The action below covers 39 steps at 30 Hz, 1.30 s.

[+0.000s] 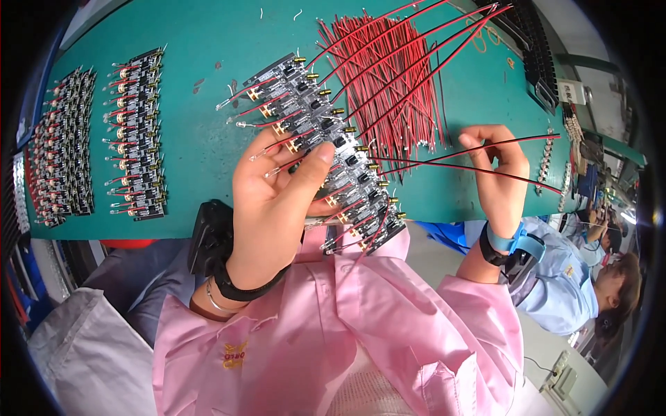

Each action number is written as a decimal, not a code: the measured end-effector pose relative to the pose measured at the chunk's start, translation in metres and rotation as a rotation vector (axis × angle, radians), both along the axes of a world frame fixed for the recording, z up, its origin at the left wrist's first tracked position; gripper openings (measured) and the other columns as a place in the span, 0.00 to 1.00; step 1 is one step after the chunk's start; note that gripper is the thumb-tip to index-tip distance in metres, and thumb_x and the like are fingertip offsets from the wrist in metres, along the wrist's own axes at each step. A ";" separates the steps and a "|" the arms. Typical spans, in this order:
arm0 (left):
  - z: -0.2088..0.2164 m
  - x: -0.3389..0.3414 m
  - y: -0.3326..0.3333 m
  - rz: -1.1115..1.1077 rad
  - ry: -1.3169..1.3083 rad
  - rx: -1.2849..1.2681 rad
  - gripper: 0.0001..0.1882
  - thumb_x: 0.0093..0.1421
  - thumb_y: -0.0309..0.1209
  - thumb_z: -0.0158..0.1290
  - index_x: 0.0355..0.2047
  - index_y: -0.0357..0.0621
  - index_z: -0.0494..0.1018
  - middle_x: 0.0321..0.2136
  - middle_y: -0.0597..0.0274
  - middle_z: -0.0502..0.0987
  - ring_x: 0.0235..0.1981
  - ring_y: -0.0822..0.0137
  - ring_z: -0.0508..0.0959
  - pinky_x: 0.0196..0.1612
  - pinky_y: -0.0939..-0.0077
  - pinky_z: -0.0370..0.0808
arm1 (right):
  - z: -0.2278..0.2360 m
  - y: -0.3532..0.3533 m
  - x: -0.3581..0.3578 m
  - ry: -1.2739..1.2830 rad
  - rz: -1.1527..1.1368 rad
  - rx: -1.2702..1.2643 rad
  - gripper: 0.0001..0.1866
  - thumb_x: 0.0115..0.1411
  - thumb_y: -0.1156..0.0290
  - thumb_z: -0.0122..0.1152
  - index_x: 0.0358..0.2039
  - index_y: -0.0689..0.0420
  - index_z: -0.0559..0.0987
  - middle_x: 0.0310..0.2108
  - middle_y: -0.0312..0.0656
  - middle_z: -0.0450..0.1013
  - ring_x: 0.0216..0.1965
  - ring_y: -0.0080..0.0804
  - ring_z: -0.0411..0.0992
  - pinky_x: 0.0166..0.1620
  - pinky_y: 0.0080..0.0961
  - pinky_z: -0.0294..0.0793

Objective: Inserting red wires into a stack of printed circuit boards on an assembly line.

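My left hand (284,173) grips a slanting panel of joined black circuit boards (320,111), thumb on top and fingers beneath. Along its left side stick out small clear LEDs (241,125) on short red-and-black leads. Brass-coloured cylinders (338,111) line its right side, and long red-and-black wires run from there up and right. Two wires (444,165) stretch rightward across my right hand (498,163), which is raised beside the panel. Its fingers are curled, thumb and forefinger close together; the crossing wires hide whether anything is pinched.
A large pile of loose red-and-black wires (381,83) lies on the green mat (201,41) beyond the panel. More board panels (137,139) stand in rows at left, including a stack (66,145). A strip of small parts (548,159) lies at right. A co-worker in blue (565,291) sits at right.
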State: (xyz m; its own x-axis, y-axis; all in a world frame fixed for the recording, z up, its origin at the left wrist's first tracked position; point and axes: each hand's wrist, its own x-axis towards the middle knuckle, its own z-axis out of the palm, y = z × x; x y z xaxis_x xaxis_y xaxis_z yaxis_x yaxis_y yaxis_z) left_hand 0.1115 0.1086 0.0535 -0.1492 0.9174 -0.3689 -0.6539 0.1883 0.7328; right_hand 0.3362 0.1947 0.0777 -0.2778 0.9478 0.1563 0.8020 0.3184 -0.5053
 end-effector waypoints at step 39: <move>0.006 -0.005 -0.005 -0.001 -0.045 0.021 0.18 0.52 0.18 0.47 0.44 0.40 0.59 0.38 0.60 0.69 0.33 0.70 0.74 0.30 0.77 0.78 | 0.013 -0.016 -0.038 0.994 0.140 -0.757 0.11 0.46 0.82 0.60 0.32 0.66 0.72 0.23 0.32 0.68 0.24 0.14 0.63 0.27 0.10 0.63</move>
State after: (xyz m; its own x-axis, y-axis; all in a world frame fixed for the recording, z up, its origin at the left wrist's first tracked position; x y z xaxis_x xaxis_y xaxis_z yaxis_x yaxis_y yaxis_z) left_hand 0.1068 0.1039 0.0591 -0.1317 0.9250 -0.3564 -0.6863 0.1743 0.7061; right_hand 0.2980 0.1785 0.0904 -0.4577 0.8631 -0.2134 -0.0468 -0.2631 -0.9636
